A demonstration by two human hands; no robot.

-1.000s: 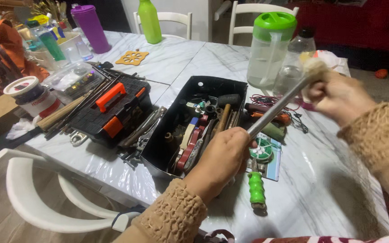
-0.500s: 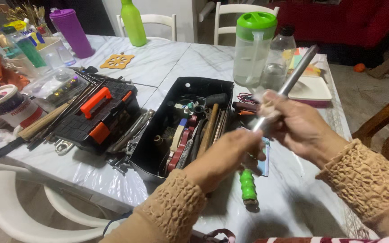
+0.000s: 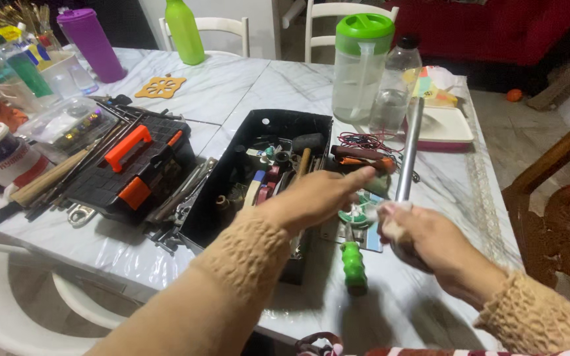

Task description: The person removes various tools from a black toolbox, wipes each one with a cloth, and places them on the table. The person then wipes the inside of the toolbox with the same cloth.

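1. Long, smooth grey metal tube (image 3: 409,148): stands nearly upright above the right part of the white marble-patterned table (image 3: 245,86), its lower end in the right hand and its top in front of the white tray with a pink rim (image 3: 453,128).
2. Right hand (image 3: 423,237): fingers closed around the tube's lower end together with a small wad of pale cloth (image 3: 390,221).
3. Left hand (image 3: 315,198): off the tube, fingers stretched out and loosely together, reaching over the open black plastic tool tray (image 3: 258,171) toward the tube; holds nothing.
4. Change from half a second earlier: the tube then slanted up to the right with both hands near its lower half; it is now close to vertical, and the left hand has let go.
5. Surroundings: a green-handled tool (image 3: 353,264) lies on the table below the hands; a clear jug with a green lid (image 3: 361,66) stands behind the tube; a black toolbox with orange handle (image 3: 133,165) sits to the left.
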